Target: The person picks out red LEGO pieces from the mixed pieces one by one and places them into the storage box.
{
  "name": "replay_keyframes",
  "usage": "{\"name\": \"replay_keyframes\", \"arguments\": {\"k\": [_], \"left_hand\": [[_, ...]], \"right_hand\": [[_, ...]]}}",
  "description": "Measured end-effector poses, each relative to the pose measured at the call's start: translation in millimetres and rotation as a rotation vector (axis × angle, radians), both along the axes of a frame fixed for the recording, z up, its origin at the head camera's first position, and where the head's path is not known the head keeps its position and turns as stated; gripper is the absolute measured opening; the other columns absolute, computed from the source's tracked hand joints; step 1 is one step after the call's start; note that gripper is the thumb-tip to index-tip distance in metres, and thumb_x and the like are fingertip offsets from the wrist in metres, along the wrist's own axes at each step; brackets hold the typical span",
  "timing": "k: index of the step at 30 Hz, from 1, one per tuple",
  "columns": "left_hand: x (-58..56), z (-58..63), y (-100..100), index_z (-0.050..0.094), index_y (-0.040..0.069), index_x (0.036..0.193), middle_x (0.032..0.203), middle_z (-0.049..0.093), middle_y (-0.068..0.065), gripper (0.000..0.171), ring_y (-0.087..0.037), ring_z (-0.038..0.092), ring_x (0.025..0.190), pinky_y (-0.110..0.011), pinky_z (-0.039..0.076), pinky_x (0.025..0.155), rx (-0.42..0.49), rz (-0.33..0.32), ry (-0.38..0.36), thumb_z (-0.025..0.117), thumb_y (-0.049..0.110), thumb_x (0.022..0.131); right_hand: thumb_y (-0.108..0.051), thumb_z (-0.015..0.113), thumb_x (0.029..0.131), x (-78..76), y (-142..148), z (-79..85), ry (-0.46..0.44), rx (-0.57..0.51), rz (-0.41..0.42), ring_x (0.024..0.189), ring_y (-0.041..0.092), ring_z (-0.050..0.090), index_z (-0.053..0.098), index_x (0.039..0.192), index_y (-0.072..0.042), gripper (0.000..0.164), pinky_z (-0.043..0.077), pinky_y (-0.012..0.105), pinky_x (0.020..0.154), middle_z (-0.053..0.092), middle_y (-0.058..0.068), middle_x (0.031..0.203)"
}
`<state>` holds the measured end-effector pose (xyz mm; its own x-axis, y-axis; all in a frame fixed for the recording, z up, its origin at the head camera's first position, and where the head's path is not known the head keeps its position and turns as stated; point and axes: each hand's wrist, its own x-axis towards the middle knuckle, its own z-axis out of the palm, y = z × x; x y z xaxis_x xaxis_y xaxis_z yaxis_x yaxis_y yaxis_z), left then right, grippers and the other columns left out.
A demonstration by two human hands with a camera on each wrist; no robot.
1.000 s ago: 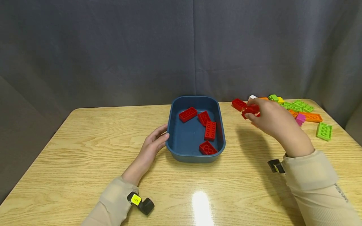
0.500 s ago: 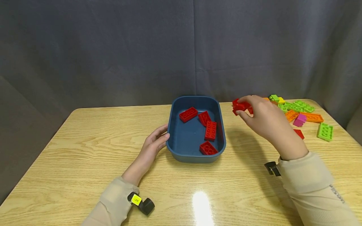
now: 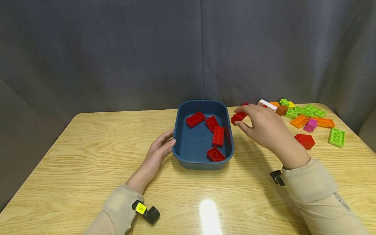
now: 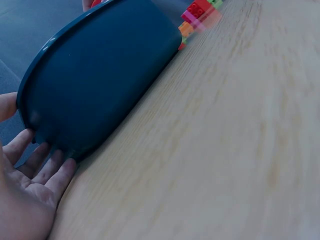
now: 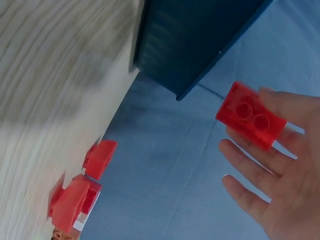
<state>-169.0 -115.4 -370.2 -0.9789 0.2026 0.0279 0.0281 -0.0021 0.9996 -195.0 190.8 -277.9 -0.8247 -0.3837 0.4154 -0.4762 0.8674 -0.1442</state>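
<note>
A dark blue bin (image 3: 202,165) holds several red toy bricks (image 3: 218,136) on its floor. My left hand (image 3: 155,151) rests against the bin's left side; in the left wrist view its fairly straight fingers (image 4: 50,170) touch the outer wall. Just past the bin's right rim, my right hand (image 3: 264,130) pinches a red toy brick (image 5: 250,115) between thumb and fingers. The right wrist view shows that brick's hollow underside and the hand's other fingers spread loosely. More red bricks (image 5: 100,157) lie on the table beyond this hand, partly hidden by it in the head view.
To the right lie a loose red brick (image 3: 305,141), a white brick (image 3: 267,105), a brown one (image 3: 282,110), a pink one (image 3: 310,125), and several orange and green pieces (image 3: 336,137). A grey curtain (image 3: 132,58) hangs behind the wooden table (image 3: 102,147).
My right hand has moved left from the brick pile toward the bin, carrying the red brick. The white brick and a loose red brick have come into sight. The left hand has stayed put.
</note>
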Motion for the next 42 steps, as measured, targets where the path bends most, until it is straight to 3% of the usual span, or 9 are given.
{"name": "replay_keyframes", "arguments": {"k": [7,15,22,27,42], "left_hand": [[-0.6,-0.5,0,0.038,0.009,0.143,0.15,0.037,-0.013,0.05,-0.024,0.039,0.133,-0.049,0.033,0.113,-0.001,-0.002,0.002,0.047,0.024,0.096],[-0.1,0.3,0,0.037,0.008,0.143,0.15,0.036,-0.013,0.051,-0.024,0.038,0.133,-0.049,0.033,0.113,0.001,-0.003,0.002,0.047,0.024,0.096],[0.4,1.1,0,0.038,0.01,0.143,0.15,0.037,-0.012,0.05,-0.023,0.038,0.133,-0.048,0.033,0.113,0.0,-0.002,0.001,0.047,0.025,0.096],[0.3,0.5,0,0.039,0.01,0.143,0.15,0.037,-0.012,0.049,-0.023,0.038,0.133,-0.048,0.033,0.113,0.002,-0.001,-0.001,0.047,0.025,0.096],[-0.7,0.3,0,0.038,0.009,0.143,0.15,0.037,-0.012,0.05,-0.023,0.038,0.133,-0.049,0.032,0.113,0.015,-0.005,-0.003,0.047,0.024,0.096]], "right_hand": [[-0.024,0.073,0.078,0.5,-9,-6.0,0.016,0.007,0.054,0.084,0.024,0.063,0.066,0.107,-0.01,0.033,0.055,0.042,0.069,0.072,0.009,0.101],[-0.022,0.073,0.078,2.8,-25,-14.1,-0.009,0.027,0.136,0.093,0.027,0.064,0.066,0.108,-0.008,0.034,0.056,0.046,0.08,0.072,0.013,0.104],[-0.023,0.074,0.077,5.8,-35,-19.1,-0.002,0.045,0.204,0.079,0.022,0.06,0.067,0.105,-0.008,0.033,0.055,0.04,0.071,0.071,0.009,0.092],[-0.02,0.076,0.075,8.1,-40,-22.4,0.03,0.032,0.27,0.078,0.021,0.06,0.068,0.105,-0.008,0.033,0.056,0.038,0.072,0.072,0.008,0.094],[-0.007,0.076,0.074,10.6,-47,-27.8,-0.089,0.03,0.335,0.087,0.019,0.063,0.066,0.108,-0.006,0.035,0.06,0.037,0.075,0.07,0.008,0.102]]}}
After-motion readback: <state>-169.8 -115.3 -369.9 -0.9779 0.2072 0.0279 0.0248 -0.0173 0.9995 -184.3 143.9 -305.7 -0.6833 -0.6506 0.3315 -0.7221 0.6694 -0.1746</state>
